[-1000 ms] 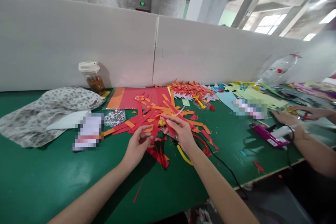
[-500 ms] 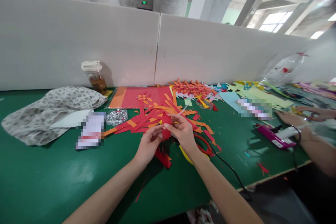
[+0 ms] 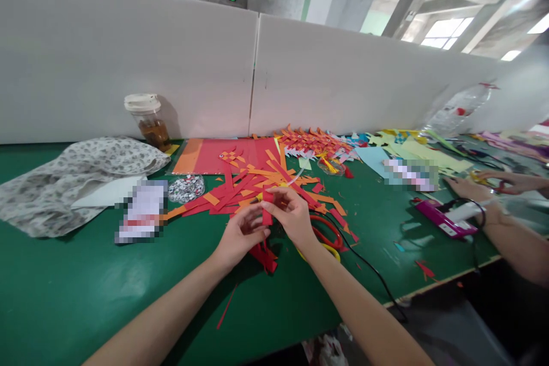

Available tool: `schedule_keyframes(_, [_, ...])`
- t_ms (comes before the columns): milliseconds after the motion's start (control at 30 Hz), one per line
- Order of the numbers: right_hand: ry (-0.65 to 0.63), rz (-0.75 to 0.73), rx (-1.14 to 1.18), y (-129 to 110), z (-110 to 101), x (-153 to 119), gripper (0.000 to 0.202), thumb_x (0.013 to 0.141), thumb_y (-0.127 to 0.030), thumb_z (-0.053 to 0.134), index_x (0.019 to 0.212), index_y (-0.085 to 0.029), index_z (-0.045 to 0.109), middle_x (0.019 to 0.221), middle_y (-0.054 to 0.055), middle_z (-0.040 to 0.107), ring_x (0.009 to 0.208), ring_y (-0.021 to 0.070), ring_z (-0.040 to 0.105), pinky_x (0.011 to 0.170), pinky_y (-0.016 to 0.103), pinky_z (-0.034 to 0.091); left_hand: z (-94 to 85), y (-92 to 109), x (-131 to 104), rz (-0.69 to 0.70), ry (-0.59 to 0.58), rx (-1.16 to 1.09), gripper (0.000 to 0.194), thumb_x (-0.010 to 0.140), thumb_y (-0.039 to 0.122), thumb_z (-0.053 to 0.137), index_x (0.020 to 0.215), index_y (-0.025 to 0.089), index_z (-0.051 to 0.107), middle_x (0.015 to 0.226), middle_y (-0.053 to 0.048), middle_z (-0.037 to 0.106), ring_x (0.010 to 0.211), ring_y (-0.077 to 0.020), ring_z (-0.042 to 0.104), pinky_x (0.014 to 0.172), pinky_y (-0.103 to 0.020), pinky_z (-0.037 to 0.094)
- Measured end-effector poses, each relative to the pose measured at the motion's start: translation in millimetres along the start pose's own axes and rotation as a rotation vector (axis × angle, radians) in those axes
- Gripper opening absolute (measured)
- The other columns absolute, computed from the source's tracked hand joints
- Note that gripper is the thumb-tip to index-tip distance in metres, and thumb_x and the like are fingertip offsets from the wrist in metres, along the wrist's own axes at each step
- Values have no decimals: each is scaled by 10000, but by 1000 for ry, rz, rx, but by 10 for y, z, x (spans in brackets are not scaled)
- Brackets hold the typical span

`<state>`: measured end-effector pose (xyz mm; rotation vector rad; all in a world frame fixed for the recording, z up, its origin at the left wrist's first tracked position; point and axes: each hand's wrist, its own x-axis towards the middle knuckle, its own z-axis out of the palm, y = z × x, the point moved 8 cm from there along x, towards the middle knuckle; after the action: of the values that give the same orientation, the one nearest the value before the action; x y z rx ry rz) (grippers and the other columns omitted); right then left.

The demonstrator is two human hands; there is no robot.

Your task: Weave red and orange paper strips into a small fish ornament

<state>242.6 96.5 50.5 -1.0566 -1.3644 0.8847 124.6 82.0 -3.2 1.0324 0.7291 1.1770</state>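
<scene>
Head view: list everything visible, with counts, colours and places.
Partitions: two, white, back
Table: one, green, beneath
Cup: one, clear, back left
Cloth: one, grey-white, left
Pixelated items: two, pale, left, right
Small packet: one, black-and-white, left
Flat packet: one, red-orange, back
Paper strips: many, red-orange, centre
Woven pieces: many, red-orange, back
Bottle: one, clear, back right
Sheets: several, pastel, right
Device: one, purple, right
Handle loops: two, red, yellow, right
Co-worker's hands: two, far right
Held piece: one, red, centre
Left hand: one, beside held piece
Right hand: one, gripping held piece

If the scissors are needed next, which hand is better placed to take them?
Probably the right hand, though it holds red paper: its wrist is beside the scissors, while the left hand is farther away.
</scene>
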Motion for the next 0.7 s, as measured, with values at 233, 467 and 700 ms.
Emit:
schedule_keyframes(233, [-9, -14, 22, 24, 21, -2, 329, 665, -309, 714, 961, -232, 595, 747, -21, 527, 668, 111, 513, 572, 225, 439, -17, 2, 16, -11, 37, 17, 380, 648, 275, 733, 988, 178, 596, 1035, -58, 648, 820, -145, 644, 813, -306, 503])
schedule_keyframes(467, [-10, 121, 47, 138, -11, 23, 540, 625, -333, 732, 1088, -230, 475, 726, -35, 561, 610, 112, 557, 537, 235, 463, -51, 81, 18, 36, 49, -14, 432, 640, 258, 749, 992, 185, 510, 914, -40, 662, 772, -128, 646, 761, -272, 504])
schedule_keyframes(700, [-44, 144, 165, 123, 31, 26, 673, 582, -278, 768, 1166, -245, 436, 784, -11, 661, 706, 164, 642, 651, 302, 521, -35, 27, 32, 20, 31, -52, 414, 623, 251, 761, 916, 192, 474, 820, 1, 654, 681, -99, 636, 715, -255, 500])
